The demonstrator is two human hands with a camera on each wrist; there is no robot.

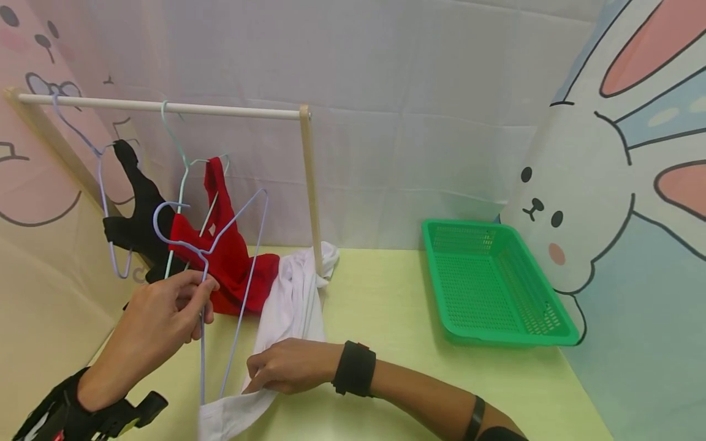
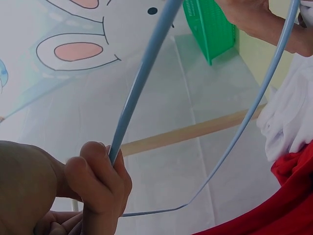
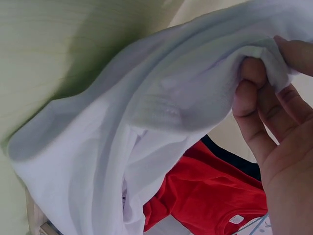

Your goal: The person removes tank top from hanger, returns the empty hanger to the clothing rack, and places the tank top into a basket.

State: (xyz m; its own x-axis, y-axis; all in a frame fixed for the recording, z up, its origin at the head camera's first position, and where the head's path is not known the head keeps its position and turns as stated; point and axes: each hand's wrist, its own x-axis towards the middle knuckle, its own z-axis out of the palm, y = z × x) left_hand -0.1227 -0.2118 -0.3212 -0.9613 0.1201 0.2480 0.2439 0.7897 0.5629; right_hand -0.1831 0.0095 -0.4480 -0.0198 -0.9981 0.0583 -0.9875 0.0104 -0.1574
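My left hand point(image 1: 171, 306) pinches a light purple-blue clothes hanger point(image 1: 250, 278) by one side, below its hook. The hanger stands on its side, and its lower end goes down to the edge of a white garment point(image 1: 295, 300). Whether that end is inside the cloth, I cannot tell. With thumb and fingers, my right hand point(image 1: 292, 365) pinches the edge of the white garment, whose folds fill much of the right wrist view point(image 3: 161, 107). The garment's far part lies on the table by the rack's post; its exact kind is unclear.
A rack with a white rail point(image 1: 165, 107) and wooden posts point(image 1: 311, 190) stands at the left. From it hang a black top point(image 1: 146, 205) and a red top point(image 1: 231, 257) on hangers. A green basket point(image 1: 491, 331) sits at the right of the pale yellow table point(image 1: 380, 294).
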